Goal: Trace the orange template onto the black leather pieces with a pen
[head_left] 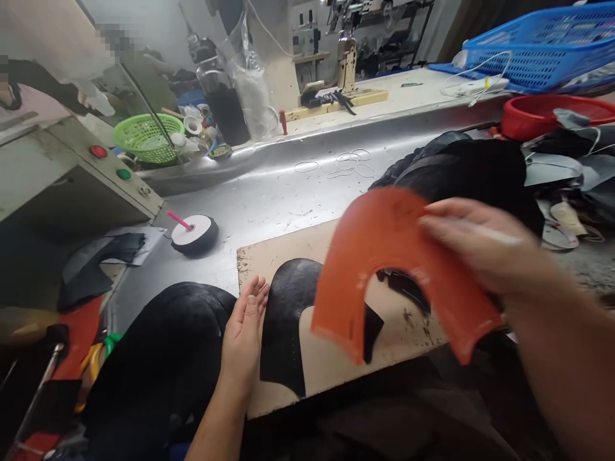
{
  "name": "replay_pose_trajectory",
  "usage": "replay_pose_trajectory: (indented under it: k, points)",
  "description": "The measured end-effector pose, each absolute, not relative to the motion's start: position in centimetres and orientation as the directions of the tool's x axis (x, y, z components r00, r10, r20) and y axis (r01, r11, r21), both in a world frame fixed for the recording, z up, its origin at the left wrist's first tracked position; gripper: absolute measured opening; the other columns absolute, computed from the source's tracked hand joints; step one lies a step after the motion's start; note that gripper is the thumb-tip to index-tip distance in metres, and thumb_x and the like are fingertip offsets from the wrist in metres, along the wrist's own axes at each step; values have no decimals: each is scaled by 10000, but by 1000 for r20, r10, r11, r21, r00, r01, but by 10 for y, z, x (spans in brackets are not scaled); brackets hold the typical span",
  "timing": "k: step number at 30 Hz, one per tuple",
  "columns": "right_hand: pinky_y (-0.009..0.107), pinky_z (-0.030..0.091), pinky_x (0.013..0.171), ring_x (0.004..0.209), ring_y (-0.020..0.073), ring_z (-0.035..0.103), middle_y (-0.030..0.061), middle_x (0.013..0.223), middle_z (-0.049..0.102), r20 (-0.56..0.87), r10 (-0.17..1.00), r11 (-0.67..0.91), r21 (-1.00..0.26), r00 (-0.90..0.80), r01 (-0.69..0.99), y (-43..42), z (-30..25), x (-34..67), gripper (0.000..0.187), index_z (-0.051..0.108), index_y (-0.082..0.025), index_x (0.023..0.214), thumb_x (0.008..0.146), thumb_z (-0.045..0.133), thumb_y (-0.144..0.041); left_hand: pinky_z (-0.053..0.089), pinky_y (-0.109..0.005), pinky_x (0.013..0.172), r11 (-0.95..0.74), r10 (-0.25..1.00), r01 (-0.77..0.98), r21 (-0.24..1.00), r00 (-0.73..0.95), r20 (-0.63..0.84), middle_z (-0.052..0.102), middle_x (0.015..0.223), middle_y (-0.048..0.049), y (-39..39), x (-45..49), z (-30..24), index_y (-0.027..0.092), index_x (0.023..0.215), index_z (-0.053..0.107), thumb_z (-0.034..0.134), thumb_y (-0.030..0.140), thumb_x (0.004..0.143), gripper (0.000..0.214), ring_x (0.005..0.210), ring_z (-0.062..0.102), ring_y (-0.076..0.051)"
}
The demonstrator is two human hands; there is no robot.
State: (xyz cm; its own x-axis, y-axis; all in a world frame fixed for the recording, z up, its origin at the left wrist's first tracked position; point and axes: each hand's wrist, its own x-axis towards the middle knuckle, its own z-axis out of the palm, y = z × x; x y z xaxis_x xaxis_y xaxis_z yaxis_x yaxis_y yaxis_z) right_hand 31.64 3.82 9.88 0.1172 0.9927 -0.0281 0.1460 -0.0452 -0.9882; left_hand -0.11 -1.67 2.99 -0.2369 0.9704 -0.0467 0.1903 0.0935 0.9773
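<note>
My right hand (480,243) grips an orange U-shaped template (384,256) and a white pen, holding them in the air above a brown board (331,378). A black leather piece (288,320) of the same curved shape lies flat on that board, partly hidden by the template. My left hand (245,333) rests flat with fingers together and stretched out, at the left edge of the black piece. A stack of black leather pieces (168,346) lies just left of that hand.
A metal worktable (288,192) stretches ahead with a black-and-white disc carrying a pink pen (195,232). A control box with red and green buttons (110,163) stands left. A black fabric pile (471,169), a red tub (538,115) and a blue basket (542,45) fill the right; a green basket (141,136) sits behind.
</note>
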Motion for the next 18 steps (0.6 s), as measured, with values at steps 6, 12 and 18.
replay_pose_trajectory:
  k: [6, 12, 18]
  points:
    - [360, 525, 746, 814, 202, 636, 65, 893, 673, -14, 975, 84, -899, -220, 429, 53, 38, 216, 184, 619, -156, 990, 844, 570, -257, 351, -476, 1070, -81, 982, 699, 711, -68, 178, 446, 1427, -61, -18, -5, 32, 283, 1330, 453, 419, 395, 904, 442, 1305, 414, -246]
    - [446, 463, 919, 1058, 250, 564, 132, 1136, 615, 314, 873, 487, -583, -373, 650, 35, 15, 207, 266, 591, -153, 1082, 817, 579, -128, 374, -513, 1039, -246, 962, 915, 318, 192, 194, 470, 1406, -86, -17, -5, 5, 259, 1285, 512, 448, 370, 889, 416, 1290, 429, -267]
    - [466, 470, 929, 1100, 254, 565, 138, 1154, 623, 362, 844, 536, -540, -395, 650, 33, 8, 212, 202, 622, -166, 1040, 900, 476, -182, 403, -474, 1024, -262, 956, 909, 324, 199, 213, 460, 1414, -87, -6, -8, 0, 260, 1303, 488, 417, 373, 904, 421, 1282, 442, -249]
